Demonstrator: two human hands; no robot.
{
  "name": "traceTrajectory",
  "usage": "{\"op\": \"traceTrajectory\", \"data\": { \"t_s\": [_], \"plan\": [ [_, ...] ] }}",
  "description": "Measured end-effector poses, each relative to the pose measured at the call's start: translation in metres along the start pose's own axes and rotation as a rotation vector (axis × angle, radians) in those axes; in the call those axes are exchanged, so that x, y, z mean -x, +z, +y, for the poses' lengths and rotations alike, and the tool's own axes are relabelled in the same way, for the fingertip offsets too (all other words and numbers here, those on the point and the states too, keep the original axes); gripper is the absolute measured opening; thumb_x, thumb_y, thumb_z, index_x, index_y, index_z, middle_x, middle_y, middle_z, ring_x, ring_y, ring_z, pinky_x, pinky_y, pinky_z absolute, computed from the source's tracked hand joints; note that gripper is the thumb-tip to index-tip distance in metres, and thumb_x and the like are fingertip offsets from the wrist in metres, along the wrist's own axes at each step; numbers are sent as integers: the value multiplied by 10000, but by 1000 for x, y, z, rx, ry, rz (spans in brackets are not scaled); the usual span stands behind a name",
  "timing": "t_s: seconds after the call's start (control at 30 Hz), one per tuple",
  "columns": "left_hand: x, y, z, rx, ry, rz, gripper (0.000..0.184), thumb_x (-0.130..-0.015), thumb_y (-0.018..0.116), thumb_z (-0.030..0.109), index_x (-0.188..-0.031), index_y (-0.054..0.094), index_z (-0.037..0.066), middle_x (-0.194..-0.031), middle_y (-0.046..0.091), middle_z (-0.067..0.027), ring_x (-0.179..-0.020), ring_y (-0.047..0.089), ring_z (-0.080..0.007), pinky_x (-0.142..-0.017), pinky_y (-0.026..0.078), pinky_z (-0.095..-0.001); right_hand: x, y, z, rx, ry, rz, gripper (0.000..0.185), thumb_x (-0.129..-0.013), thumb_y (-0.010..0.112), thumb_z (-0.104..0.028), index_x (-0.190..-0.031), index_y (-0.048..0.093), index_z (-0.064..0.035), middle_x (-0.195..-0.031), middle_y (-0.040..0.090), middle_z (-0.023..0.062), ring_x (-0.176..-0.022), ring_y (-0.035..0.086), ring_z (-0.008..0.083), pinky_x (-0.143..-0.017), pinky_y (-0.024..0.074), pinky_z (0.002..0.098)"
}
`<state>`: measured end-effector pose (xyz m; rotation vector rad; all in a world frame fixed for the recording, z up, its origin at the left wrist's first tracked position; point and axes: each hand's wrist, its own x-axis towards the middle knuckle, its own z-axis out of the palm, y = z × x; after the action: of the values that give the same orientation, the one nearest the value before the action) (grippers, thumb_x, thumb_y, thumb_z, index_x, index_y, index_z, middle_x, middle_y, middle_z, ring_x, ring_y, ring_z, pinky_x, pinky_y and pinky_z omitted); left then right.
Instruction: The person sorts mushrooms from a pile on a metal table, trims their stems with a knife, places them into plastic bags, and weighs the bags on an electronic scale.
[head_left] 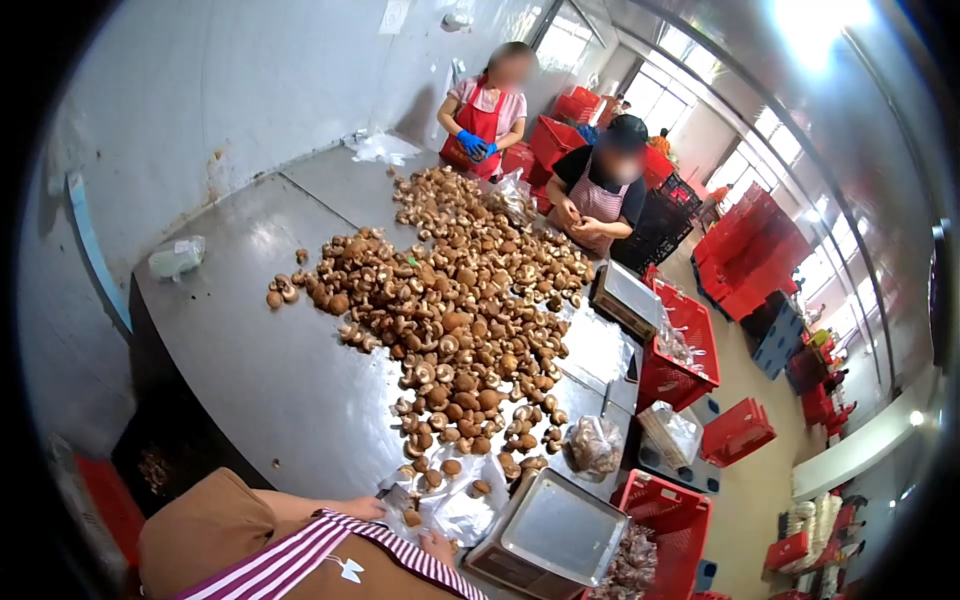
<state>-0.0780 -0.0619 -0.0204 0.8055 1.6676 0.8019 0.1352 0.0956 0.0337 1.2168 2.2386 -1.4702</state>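
Observation:
A large heap of brown mushrooms (460,310) lies on the metal table (240,300). At its near end, a white plastic bag (460,505) lies spread with a few mushrooms on it. My left hand (362,508) rests at the bag's left edge; its fingertips are too small and covered to make out. Beside the bag's near edge is my right hand (437,546), close to a mushroom, its fingers partly hidden. A metal scale (565,525) stands just right of my right hand.
Across the table stand a person in blue gloves (485,115) and another in a dark cap (600,185). A filled bag (595,443) and a second scale (628,298) are along the right edge. Red crates (665,510) stand beyond that edge.

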Motion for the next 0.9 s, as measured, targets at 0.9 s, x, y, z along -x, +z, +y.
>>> {"op": "traceTrajectory", "data": {
  "t_s": [0.9],
  "plan": [
    [-6, 7, -8, -55, -32, 45, 380, -814, 632, 299, -1120, 694, 83, -1013, 712, -155, -935, 670, -255, -864, 508, -349, -1, -4, -3, -2, -12, -34, 434, -894, 545, -357, -1156, 640, -25, -1005, 669, 257, -964, 646, 356, -836, 482, 395]
  ]
}}
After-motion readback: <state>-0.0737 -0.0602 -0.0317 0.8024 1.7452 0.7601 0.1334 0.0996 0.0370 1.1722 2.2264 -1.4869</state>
